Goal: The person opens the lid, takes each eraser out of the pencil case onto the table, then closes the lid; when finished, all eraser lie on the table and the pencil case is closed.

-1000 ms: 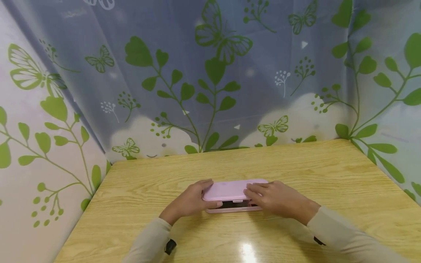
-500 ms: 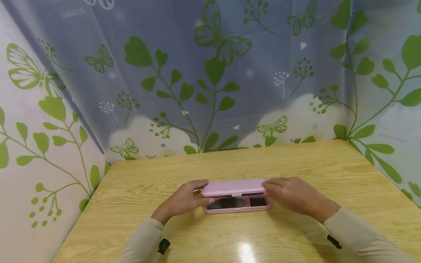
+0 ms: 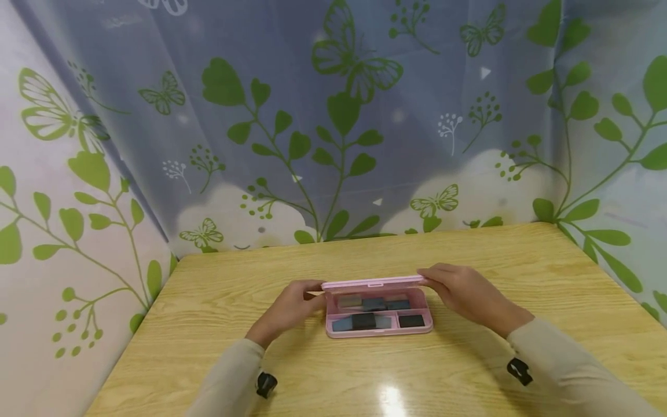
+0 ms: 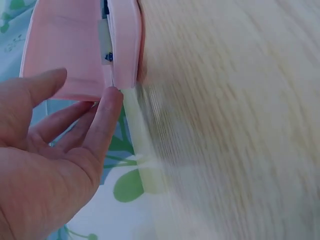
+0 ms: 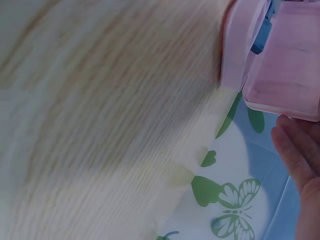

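A pink pencil case (image 3: 380, 332) lies on the table, its lid (image 4: 75, 45) tilted up and back. My left hand (image 3: 289, 310) holds the left end of the lid, with the thumb over the inner face and fingers by the hinge corner. At the opposite end, my right hand (image 3: 464, 295) grips the lid's corner; the right wrist view shows straight fingers at its edge. Inside, a blue-grey piece with a black middle (image 3: 363, 321) lies in the front compartment. A black block (image 3: 411, 321) fills the small right one. Dark and beige pieces (image 3: 373, 304) lie behind, partly shaded.
The wood-grain table (image 3: 250, 272) reaches back to a patterned curtain (image 3: 292, 116). Similar printed cloth hangs at both sides. A black strap piece (image 3: 266, 384) shows under the left sleeve (image 3: 229, 370), another (image 3: 519, 371) under the right.
The lid has swung from nearly closed to raised, exposing the compartments. My right hand has slid from the lid's top to its right corner. My left thumb has drawn back from the front.
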Motion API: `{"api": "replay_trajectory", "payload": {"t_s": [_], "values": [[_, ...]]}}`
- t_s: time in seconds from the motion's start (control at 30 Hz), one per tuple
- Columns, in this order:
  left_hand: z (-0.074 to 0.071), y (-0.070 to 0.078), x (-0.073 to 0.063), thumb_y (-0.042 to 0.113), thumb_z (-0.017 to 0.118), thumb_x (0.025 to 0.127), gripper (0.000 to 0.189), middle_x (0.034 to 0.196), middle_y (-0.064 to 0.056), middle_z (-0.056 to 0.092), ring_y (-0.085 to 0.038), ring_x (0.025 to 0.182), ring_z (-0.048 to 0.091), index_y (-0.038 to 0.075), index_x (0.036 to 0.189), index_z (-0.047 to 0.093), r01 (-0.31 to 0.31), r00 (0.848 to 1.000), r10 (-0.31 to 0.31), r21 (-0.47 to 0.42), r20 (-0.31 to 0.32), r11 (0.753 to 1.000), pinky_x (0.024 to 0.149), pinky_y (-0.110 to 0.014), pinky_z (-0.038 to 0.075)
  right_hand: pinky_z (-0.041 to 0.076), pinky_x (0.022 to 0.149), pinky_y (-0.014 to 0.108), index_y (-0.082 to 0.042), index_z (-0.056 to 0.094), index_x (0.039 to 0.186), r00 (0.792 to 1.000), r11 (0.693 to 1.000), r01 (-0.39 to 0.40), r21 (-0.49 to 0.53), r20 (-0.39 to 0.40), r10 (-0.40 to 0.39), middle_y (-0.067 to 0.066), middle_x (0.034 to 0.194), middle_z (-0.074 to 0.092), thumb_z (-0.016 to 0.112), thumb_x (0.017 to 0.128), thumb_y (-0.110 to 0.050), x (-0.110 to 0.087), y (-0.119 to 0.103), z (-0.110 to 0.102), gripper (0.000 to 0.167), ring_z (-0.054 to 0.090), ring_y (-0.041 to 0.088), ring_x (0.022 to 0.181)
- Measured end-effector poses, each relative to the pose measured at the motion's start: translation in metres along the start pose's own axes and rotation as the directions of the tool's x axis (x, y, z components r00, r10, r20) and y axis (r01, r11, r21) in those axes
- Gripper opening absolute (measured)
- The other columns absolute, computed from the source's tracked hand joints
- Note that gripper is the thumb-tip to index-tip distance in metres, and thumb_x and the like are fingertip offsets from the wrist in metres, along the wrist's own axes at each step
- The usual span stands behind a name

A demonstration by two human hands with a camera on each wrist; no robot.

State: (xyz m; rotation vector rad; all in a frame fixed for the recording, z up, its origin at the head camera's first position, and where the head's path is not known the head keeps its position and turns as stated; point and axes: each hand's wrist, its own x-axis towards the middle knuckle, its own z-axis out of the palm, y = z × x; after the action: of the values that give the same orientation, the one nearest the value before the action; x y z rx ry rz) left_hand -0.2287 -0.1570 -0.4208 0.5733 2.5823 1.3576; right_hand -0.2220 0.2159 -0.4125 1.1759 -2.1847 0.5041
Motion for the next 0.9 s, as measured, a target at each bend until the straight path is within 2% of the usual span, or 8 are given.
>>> {"api": "replay_trajectory", "payload": {"t_s": [0.1,0.3,0.4,0.47,0.57,0.7,0.9], "values": [[0.001,-0.001,0.004,0.015,0.061,0.102,0.029,0.126,-0.014,0.067,-0.030,0.104,0.068,0.004,0.129,0.068,0.023,1.000,-0.025,-0.079,-0.017,0.997,0.086,-0.041,0.060,0.056,0.060,0.025,0.003,0.073,0.115,0.999,0.999,-0.044,0.023,-0.006,0.044,0.007,0.094,0.074,0.076,0.084,0.007,0.004,0.002,0.001,0.032,0.067,0.011,0.072],[0.005,-0.001,0.011,0.007,0.057,0.103,0.025,0.118,-0.020,0.069,-0.029,0.092,0.070,-0.004,0.121,0.069,0.054,0.995,-0.067,-0.162,-0.074,0.985,0.081,-0.040,0.061,0.049,0.053,0.022,0.008,0.072,0.115,0.991,0.986,-0.134,0.095,-0.014,0.136,0.010,0.087,0.074,0.071,0.087,0.013,0.010,0.009,0.006,0.029,0.057,0.005,0.062],[0.007,-0.002,0.013,0.005,0.056,0.103,0.023,0.111,-0.019,0.071,-0.026,0.087,0.070,-0.006,0.117,0.071,0.065,0.991,-0.085,-0.182,-0.100,0.981,0.079,-0.038,0.062,0.041,0.050,0.020,0.010,0.071,0.116,0.978,0.969,-0.205,0.136,0.001,0.207,0.005,0.080,0.071,0.069,0.089,0.012,0.010,0.012,0.009,0.027,0.042,-0.003,0.057],[0.008,-0.003,0.014,0.006,0.057,0.104,0.023,0.106,-0.017,0.071,-0.023,0.083,0.069,-0.005,0.118,0.071,0.082,0.989,-0.103,-0.186,-0.109,0.979,0.076,-0.037,0.062,0.039,0.049,0.020,0.010,0.070,0.118,0.967,0.954,-0.254,0.158,0.019,0.255,0.002,0.075,0.068,0.067,0.091,0.011,0.011,0.014,0.011,0.027,0.037,-0.002,0.054],[0.009,-0.003,0.017,0.007,0.057,0.104,0.025,0.102,-0.015,0.072,-0.020,0.077,0.067,-0.005,0.121,0.070,0.106,0.984,-0.131,-0.196,-0.117,0.975,0.071,-0.034,0.062,0.045,0.049,0.021,0.012,0.068,0.120,0.945,0.928,-0.327,0.177,0.048,0.323,0.004,0.077,0.070,0.065,0.094,0.009,0.012,0.016,0.013,0.026,0.050,0.002,0.054],[0.012,-0.004,0.020,0.007,0.057,0.104,0.024,0.097,-0.014,0.071,-0.018,0.075,0.065,-0.006,0.118,0.070,0.124,0.981,-0.152,-0.205,-0.124,0.971,0.068,-0.030,0.061,0.053,0.054,0.023,0.013,0.066,0.122,0.921,0.899,-0.389,0.199,0.071,0.383,0.012,0.084,0.074,0.062,0.097,0.006,0.014,0.017,0.017,0.026,0.067,0.019,0.065],[0.016,-0.007,0.025,0.009,0.057,0.105,0.023,0.089,-0.011,0.068,-0.015,0.074,0.062,-0.007,0.112,0.072,0.163,0.970,-0.200,-0.240,-0.139,0.957,0.067,-0.025,0.060,0.056,0.056,0.024,0.013,0.064,0.126,0.894,0.865,-0.449,0.224,0.097,0.438,0.014,0.082,0.072,0.060,0.100,0.002,0.016,0.021,0.022,0.028,0.069,0.025,0.068]]}}
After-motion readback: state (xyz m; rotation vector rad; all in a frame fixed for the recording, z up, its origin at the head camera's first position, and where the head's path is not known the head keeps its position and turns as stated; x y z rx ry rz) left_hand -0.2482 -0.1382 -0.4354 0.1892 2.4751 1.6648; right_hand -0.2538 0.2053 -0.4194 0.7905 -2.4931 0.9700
